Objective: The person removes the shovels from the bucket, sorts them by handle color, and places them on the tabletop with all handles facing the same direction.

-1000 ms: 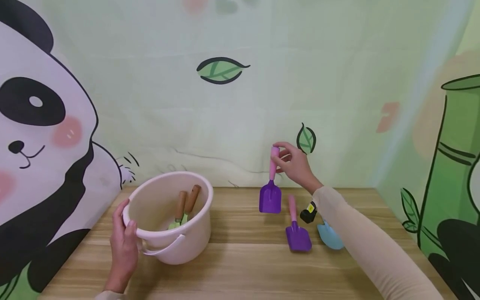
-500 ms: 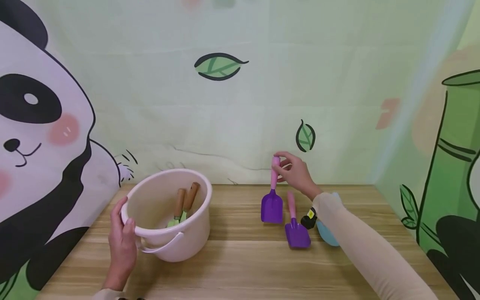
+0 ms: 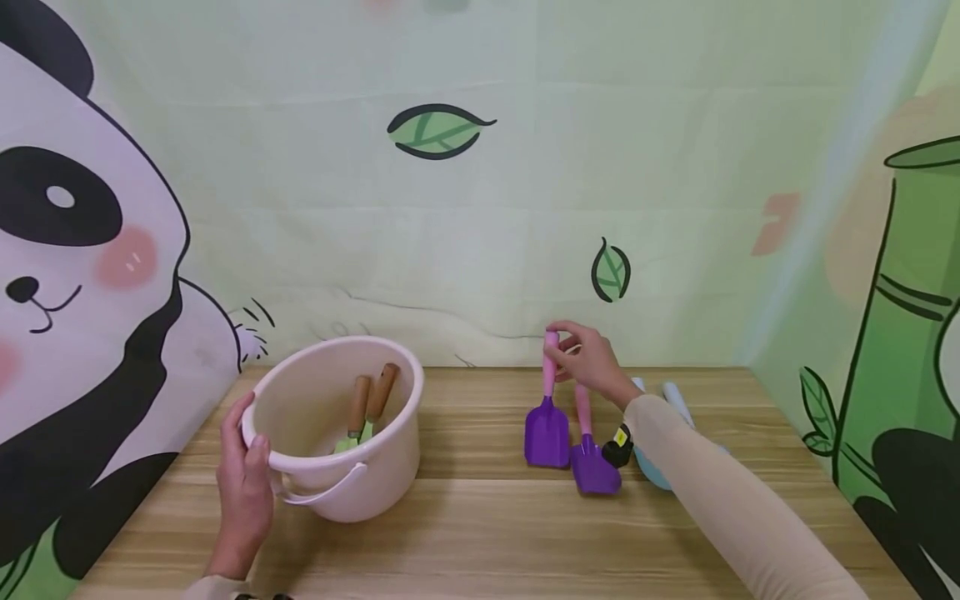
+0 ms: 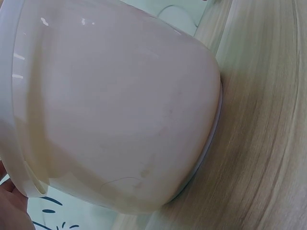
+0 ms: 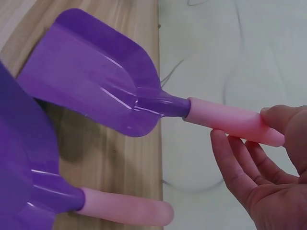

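My right hand (image 3: 592, 362) pinches the pink handle of a purple shovel (image 3: 547, 433), held upright, blade down, beside a second purple shovel (image 3: 597, 469) lying on the table. In the right wrist view, thumb and fingertips of the right hand (image 5: 268, 177) grip the handle end of the held shovel (image 5: 96, 72). My left hand (image 3: 246, 492) grips the left rim of a pale pink bucket (image 3: 375, 479), which leans toward me. Two wooden-handled tools (image 3: 360, 404) with green ends stand inside it. The left wrist view shows the bucket's side (image 4: 120, 105) up close.
Light blue tools (image 3: 677, 402) lie at the right, partly hidden under the right forearm. A black thing with a yellow label (image 3: 618, 446) is by the right wrist. Behind the wooden table (image 3: 480, 533) hangs a printed backdrop (image 3: 480, 250) with a panda and leaves.
The right hand has lowered the held shovel toward the table, a little nearer the lying one. The left hand keeps its grip on the bucket. The view has shifted slightly.
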`<action>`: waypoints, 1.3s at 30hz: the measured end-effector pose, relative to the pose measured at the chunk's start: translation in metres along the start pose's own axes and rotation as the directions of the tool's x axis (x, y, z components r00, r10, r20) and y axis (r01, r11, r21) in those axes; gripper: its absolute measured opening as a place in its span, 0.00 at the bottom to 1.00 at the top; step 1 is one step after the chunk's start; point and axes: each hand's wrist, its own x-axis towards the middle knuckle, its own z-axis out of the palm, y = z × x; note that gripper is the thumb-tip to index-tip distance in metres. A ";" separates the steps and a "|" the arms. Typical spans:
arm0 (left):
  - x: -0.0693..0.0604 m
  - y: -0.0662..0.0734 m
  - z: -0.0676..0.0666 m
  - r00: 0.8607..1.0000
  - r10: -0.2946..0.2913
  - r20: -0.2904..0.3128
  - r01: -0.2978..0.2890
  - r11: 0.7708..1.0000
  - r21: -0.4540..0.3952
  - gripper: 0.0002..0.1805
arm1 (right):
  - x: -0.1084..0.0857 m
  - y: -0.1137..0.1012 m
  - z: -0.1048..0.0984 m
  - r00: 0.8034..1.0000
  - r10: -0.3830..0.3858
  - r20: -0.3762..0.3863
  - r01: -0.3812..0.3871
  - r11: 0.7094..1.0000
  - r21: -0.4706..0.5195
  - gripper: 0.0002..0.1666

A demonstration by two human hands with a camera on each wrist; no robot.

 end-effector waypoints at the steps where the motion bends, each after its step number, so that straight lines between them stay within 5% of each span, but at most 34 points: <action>1: 0.000 0.000 0.000 1.000 -0.006 0.001 0.006 1.000 0.004 0.30 | 0.000 0.001 0.001 1.000 0.011 0.006 -0.011 1.000 0.002 0.28; 14: 0.000 -0.001 -0.001 1.000 -0.018 0.013 0.018 1.000 0.008 0.30 | -0.001 0.018 0.010 0.994 0.091 0.054 -0.089 0.995 -0.047 0.27; 23: 0.001 0.000 -0.001 0.999 -0.030 0.026 0.030 1.000 0.000 0.30 | -0.005 0.018 0.016 0.980 0.170 0.107 -0.148 0.972 -0.182 0.26; 27: 0.001 -0.001 -0.002 0.999 -0.036 0.024 0.036 0.999 0.002 0.30 | -0.006 0.020 0.019 0.968 0.196 0.154 -0.172 0.973 -0.156 0.26; 39: 0.001 -0.003 -0.002 0.999 -0.030 0.033 0.030 1.000 0.006 0.30 | -0.006 0.026 0.025 0.968 0.177 0.180 -0.144 0.973 -0.183 0.25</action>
